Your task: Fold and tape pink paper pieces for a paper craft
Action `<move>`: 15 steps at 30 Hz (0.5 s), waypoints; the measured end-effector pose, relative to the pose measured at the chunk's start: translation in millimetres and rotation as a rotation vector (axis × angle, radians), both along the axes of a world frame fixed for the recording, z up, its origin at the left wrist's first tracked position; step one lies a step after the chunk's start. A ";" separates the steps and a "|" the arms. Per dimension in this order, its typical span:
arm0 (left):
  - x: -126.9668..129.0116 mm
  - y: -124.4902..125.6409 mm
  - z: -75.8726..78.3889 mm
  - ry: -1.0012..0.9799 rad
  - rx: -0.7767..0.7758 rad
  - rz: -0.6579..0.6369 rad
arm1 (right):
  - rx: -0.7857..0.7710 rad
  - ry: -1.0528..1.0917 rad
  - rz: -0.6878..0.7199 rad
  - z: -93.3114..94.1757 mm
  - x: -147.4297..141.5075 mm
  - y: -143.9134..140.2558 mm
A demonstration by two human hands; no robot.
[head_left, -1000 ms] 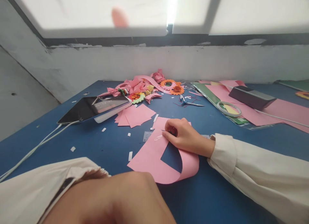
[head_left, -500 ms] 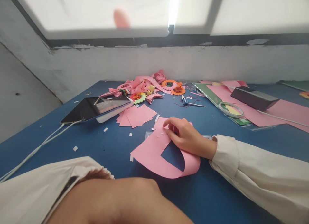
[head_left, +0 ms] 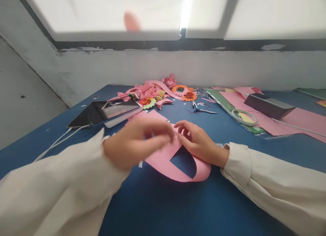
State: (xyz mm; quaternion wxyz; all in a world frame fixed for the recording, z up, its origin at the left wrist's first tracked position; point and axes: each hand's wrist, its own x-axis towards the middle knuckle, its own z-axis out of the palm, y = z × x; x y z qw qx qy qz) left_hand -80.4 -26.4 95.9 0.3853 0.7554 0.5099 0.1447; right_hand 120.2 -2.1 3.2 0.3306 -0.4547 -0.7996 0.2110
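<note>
Both hands meet over a pink paper cut-out (head_left: 163,161) lying flat on the blue table (head_left: 158,205): the left hand (head_left: 134,141), fingers drawn together, pinches its upper edge, while the right hand (head_left: 200,141) rests curled on the paper just beside it, its grip unclear. Its curved lower edge, with a cut-out opening showing blue, borders bare tabletop toward the person. Beyond it lie a tablet (head_left: 102,112), pink squares (head_left: 150,114), paper scraps (head_left: 155,93), scissors (head_left: 202,109) and a tape ring (head_left: 244,116).
</note>
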 end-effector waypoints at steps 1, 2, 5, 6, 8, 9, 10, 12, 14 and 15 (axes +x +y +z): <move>2.5 14.0 -3.1 0.088 0.148 0.040 | 0.001 0.013 0.001 1.1 -0.1 -0.6; 3.9 25.8 -9.4 0.118 0.169 0.056 | 0.004 0.023 0.002 1.9 -0.1 -1.1; 4.4 47.2 -35.2 0.134 0.021 -0.045 | 0.016 0.039 -0.003 3.0 0.1 -2.4; 3.8 50.8 -42.7 0.118 -0.008 -0.068 | 0.018 0.040 -0.005 3.2 0.1 -2.8; 1.1 56.0 -52.9 0.076 -0.075 -0.121 | 0.013 0.040 -0.002 4.3 0.1 -3.7; -0.9 58.4 -55.7 0.060 -0.102 -0.147 | 0.007 0.040 0.006 5.2 0.1 -4.0; -3.3 60.9 -57.1 0.050 -0.127 -0.173 | 0.001 0.039 0.016 6.2 0.2 -4.1; -8.1 66.1 -57.6 0.052 -0.163 -0.215 | -0.013 0.030 0.027 7.8 1.0 -3.2; -11.5 70.2 -56.8 0.078 -0.191 -0.232 | -0.021 0.004 -0.006 7.2 2.7 0.0; -12.1 71.4 -56.3 0.097 -0.203 -0.230 | -0.020 -0.018 -0.048 5.6 4.0 2.5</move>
